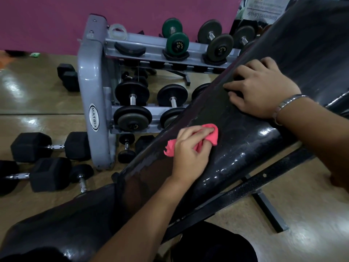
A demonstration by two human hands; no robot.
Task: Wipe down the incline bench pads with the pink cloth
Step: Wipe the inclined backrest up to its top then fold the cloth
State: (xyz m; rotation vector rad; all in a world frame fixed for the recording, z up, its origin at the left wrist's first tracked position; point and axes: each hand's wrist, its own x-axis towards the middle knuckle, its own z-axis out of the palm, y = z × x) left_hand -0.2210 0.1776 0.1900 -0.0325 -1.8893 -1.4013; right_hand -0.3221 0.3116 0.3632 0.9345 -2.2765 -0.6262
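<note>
fingers [196, 131] of left hand [190, 150] grip pink cloth [213, 138] on pad [239, 129] (right hand [264, 87] rests loosely)

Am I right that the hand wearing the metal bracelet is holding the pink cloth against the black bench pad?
Not quite: the head view shows the bare-wristed left hand holding the pink cloth against the black bench pad; the right hand wears the metal bracelet.

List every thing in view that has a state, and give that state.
backrest pad, inclined, glossy.
pink cloth, bunched, pressed on the backrest pad.
left hand, gripping the pink cloth.
right hand, resting on the backrest pad, holding nothing.
dumbbell rack, upright, partly loaded, one top cradle empty.
hex dumbbells, lying on the floor.
</note>
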